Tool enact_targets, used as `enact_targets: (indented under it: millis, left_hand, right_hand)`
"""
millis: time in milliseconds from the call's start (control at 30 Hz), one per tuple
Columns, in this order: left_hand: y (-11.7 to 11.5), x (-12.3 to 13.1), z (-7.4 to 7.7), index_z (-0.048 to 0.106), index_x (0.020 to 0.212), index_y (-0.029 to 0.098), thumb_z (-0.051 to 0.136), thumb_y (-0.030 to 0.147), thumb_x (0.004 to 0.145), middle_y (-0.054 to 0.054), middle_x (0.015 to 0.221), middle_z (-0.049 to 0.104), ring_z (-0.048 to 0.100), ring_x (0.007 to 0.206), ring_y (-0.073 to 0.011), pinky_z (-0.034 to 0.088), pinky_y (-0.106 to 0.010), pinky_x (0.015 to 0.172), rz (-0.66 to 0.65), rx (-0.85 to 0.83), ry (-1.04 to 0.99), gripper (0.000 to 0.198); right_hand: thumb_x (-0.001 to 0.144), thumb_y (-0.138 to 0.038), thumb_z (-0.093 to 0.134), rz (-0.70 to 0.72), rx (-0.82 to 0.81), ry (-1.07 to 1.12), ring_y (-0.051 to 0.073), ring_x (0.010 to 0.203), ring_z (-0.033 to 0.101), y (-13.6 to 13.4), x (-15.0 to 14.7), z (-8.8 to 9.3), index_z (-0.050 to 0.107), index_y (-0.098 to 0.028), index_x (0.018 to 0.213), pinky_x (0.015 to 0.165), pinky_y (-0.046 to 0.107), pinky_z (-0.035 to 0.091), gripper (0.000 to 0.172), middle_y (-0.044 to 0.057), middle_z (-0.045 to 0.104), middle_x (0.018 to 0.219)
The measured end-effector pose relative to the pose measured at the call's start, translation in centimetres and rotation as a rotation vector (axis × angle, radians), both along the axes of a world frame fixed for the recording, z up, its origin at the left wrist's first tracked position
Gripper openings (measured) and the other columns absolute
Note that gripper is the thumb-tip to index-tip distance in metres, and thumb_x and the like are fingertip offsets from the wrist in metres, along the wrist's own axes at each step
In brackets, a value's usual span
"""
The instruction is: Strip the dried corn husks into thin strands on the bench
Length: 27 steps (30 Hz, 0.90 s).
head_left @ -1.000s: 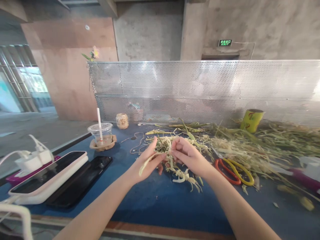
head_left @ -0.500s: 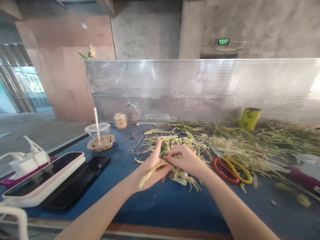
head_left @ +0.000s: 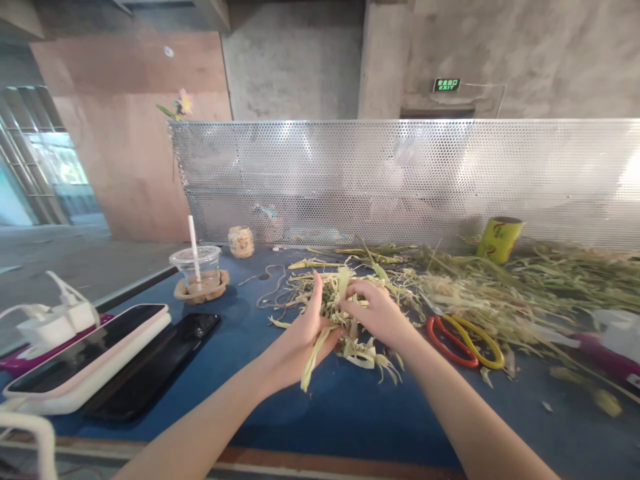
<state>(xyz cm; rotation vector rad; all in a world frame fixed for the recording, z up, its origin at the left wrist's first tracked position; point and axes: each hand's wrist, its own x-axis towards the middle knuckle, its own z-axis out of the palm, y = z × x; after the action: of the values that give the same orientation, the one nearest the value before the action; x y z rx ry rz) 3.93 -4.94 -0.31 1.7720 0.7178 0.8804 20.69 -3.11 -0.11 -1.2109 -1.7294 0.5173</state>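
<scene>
Around the near end of a knotted mass of pale green dried leaf strips (head_left: 365, 353), my left hand (head_left: 305, 333) is closed, its thumb pointing up. One loose leaf strip (head_left: 313, 363) hangs over that hand's fingers toward me. My right hand (head_left: 375, 310) pinches another flat leaf strip (head_left: 344, 281), which stands up above the fingertips. Both hands are close together over the mass, and the fingers hide part of the knotting. To the right of my right wrist lie scissors (head_left: 467, 340) with one red and one yellow handle.
Dried leaves (head_left: 560, 280) heap across the right side of the blue table (head_left: 280, 427), with a yellow can (head_left: 500, 240) behind. At left are a plastic cup (head_left: 196, 263) with a straw, a small jar (head_left: 241, 241), a black phone (head_left: 155, 363) and a pale-cased device (head_left: 95, 353).
My right hand has lifted slightly off the left fingers, and a leaf strip now stands up in its pinch. The loose strip over my left hand has swung right and down.
</scene>
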Motion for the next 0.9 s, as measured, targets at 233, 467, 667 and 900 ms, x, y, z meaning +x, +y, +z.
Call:
enact_targets:
  millis: [233, 467, 667, 900]
  left_hand:
    - [0.8, 0.5, 0.1, -0.010, 0.139, 0.016, 0.054, 0.025, 0.079, 0.005, 0.056, 0.054, 0.046, 0.051, -0.0104, 0.037, -0.025, 0.053, 0.054, -0.216, -0.031, 0.088]
    - [1.4, 0.3, -0.7, 0.017, 0.138, 0.019, 0.067, 0.025, 0.070, -0.001, 0.069, 0.061, 0.054, 0.061, -0.0128, 0.038, -0.026, 0.056, 0.074, -0.375, -0.272, 0.085]
    - [1.2, -0.1, -0.7, 0.026, 0.136, 0.016, 0.074, 0.031, 0.061, 0.002, 0.064, 0.060, 0.050, 0.055, -0.0108, 0.036, -0.027, 0.058, 0.091, -0.414, -0.297, 0.090]
    - [1.3, 0.3, -0.6, 0.017, 0.138, 0.010, 0.076, 0.021, 0.058, 0.001, 0.060, 0.063, 0.049, 0.054, -0.0110, 0.034, -0.026, 0.054, 0.154, -0.399, -0.299, 0.100]
  right_hand:
    - [0.078, -0.024, 0.048, 0.270, -0.114, 0.227, 0.014, 0.064, 0.059, -1.0, -0.5, 1.0, 0.052, -0.023, 0.102, 0.054, 0.028, 0.050, 0.024, 0.002, 0.065, 0.085]
    - [0.075, -0.010, 0.043, 0.382, 0.012, 0.181, 0.014, 0.078, 0.057, -1.4, -0.4, 1.2, 0.068, -0.023, 0.078, 0.058, 0.024, 0.049, 0.028, 0.003, 0.059, 0.088]
    - [0.072, -0.021, 0.059, 0.359, 0.084, 0.068, 0.015, 0.077, 0.053, -1.8, -0.4, 1.3, 0.059, -0.020, 0.080, 0.073, 0.031, 0.043, 0.008, 0.001, 0.054, 0.080]
    - [0.077, -0.018, 0.050, 0.282, 0.134, -0.033, 0.013, 0.070, 0.044, -1.5, -0.5, 1.1, 0.040, -0.020, 0.067, 0.068, 0.028, 0.038, 0.013, -0.001, 0.044, 0.073]
